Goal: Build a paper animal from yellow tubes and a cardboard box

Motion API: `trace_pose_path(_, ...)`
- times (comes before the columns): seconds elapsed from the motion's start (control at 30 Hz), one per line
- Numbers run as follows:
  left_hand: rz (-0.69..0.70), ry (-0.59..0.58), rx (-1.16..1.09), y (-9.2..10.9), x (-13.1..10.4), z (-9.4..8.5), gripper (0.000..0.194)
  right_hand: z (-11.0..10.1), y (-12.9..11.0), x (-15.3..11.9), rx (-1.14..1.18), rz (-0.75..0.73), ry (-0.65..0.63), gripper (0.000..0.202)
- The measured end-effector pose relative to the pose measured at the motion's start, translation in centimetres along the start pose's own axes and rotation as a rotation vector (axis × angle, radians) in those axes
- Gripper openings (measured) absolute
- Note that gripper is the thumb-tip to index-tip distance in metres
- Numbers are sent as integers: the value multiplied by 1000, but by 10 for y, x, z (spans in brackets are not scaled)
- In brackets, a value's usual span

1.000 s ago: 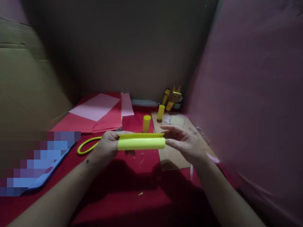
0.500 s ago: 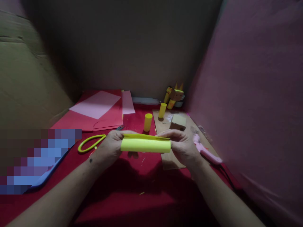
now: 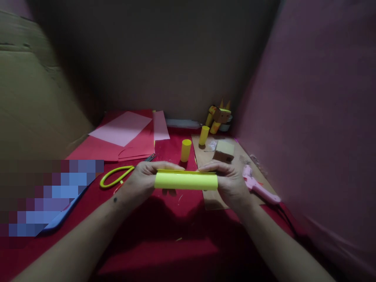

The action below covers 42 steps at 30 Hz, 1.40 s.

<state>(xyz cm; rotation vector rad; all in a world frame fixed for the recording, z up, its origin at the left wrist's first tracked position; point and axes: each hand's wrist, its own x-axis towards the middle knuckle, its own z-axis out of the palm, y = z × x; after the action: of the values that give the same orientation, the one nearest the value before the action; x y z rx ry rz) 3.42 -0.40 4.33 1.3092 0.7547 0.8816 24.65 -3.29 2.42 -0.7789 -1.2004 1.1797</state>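
Cardboard (image 3: 32, 94), creased and matt, stands leftmost. Rightward, a smooth pink rectangle (image 3: 122, 128) lies on flat red sheets (image 3: 100, 149), near a looped yellow handle (image 3: 117, 170). The left hand (image 3: 141, 182) grips one end of a glossy, lengthwise-rolled yellow sheet (image 3: 186, 181), thumb along its upper edge. Beyond it stands a short yellow cylinder (image 3: 186, 151). The right hand (image 3: 233, 186) grips the roll's other end, fingers closed, near a boxy cardboard piece (image 3: 225, 150) and a smooth pink glue gun (image 3: 260, 188).

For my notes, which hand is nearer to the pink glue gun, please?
Right. The right hand is beside the pink glue gun; the left hand, farther left, past the yellow roll.
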Motion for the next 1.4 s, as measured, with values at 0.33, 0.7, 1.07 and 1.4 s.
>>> trace_pose_path(0.33, 40, -13, -15, 1, -3, -1, 22, -4, 1, -2, -37, -90, -58, 24)
trace_pose_path(0.7, 39, -31, 16, 0, -4, -3, 21, -7, -1, -4, -76, -80, -102, 25)
trace_pose_path(1.07, 19, -15, 48, 3, -4, -1, 15, -5, -1, -5, -52, -78, -77, 25)
trace_pose_path(1.4, 15, 23, 5, -2, -2, -4, 20, -6, 2, -5, 38, -128, -38, 31)
